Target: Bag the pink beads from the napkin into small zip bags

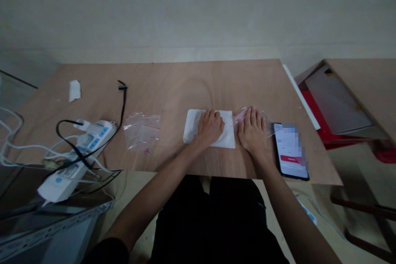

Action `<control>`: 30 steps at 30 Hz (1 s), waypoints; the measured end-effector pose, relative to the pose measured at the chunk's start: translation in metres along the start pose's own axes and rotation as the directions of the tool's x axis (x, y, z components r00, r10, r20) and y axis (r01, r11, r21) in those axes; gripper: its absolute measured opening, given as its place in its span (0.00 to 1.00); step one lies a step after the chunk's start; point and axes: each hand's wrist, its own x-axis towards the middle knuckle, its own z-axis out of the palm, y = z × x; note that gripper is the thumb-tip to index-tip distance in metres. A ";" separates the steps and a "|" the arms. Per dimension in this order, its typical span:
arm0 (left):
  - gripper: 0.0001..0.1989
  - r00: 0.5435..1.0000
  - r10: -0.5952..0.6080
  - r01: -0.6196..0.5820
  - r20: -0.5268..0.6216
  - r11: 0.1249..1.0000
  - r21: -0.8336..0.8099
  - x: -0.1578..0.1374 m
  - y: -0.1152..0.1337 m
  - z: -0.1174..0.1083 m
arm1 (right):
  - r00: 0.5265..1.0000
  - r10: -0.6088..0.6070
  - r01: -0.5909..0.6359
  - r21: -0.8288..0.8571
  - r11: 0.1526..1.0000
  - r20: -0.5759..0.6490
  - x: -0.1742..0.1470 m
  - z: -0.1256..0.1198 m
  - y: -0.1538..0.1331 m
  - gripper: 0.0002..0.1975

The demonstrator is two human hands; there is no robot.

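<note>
Nearest the camera is the person's lap in dark clothing [210, 222], below the near edge of a wooden table [173, 86]; both bare forearms reach forward from either side of it onto the tabletop. The left hand [211, 126] rests on a white packet [228, 130], which lies flat near the middle of the table's near half; its fingers are bent with the knuckles up, and whether they pinch the packet or only press on it, one cannot tell. The right hand [253, 132] is open, palm down, its fingers extended and close together; it lies over a crumpled clear wrapper [239, 117] just beside the packet's right edge, the wrapper showing on both sides of the fingers.

Just right of that hand lies a phone [286, 148], its screen lit and partly blurred out; well to the left of the packet are clear plastic bags [139, 132] with a red line near the top, seemingly overlapping; farther left, a white power strip [98, 137] lies slantwise under tangled cables, a black cable [124, 99] running beyond it; a white scrap [74, 90] lies toward the far left; a pale wall [192, 8] rises behind the table.
</note>
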 end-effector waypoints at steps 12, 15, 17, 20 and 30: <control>0.11 0.835 -0.391 0.349 -0.387 0.920 -0.175 -0.069 -0.060 -0.045 | 0.996 0.023 -0.004 0.215 0.977 -0.086 -0.002 0.006 0.004 0.36; 0.23 0.694 -0.619 0.600 -0.368 0.780 -0.178 -0.104 -0.103 -0.054 | 0.993 0.021 0.015 0.289 0.957 -0.118 -0.003 0.006 0.006 0.37; 0.38 0.664 -0.687 0.687 -0.297 0.716 -0.120 -0.120 -0.124 -0.055 | 0.991 0.045 -0.001 0.333 0.943 -0.123 -0.004 0.005 0.006 0.39; 0.42 0.661 -0.725 0.734 -0.193 0.678 -0.038 -0.132 -0.139 -0.054 | 0.987 0.072 -0.011 0.392 0.920 -0.141 -0.005 0.001 0.005 0.39; 0.31 0.722 -0.578 0.621 -0.380 0.784 -0.013 -0.138 -0.135 -0.048 | 0.969 0.079 0.039 0.460 0.887 -0.233 -0.013 -0.008 0.005 0.35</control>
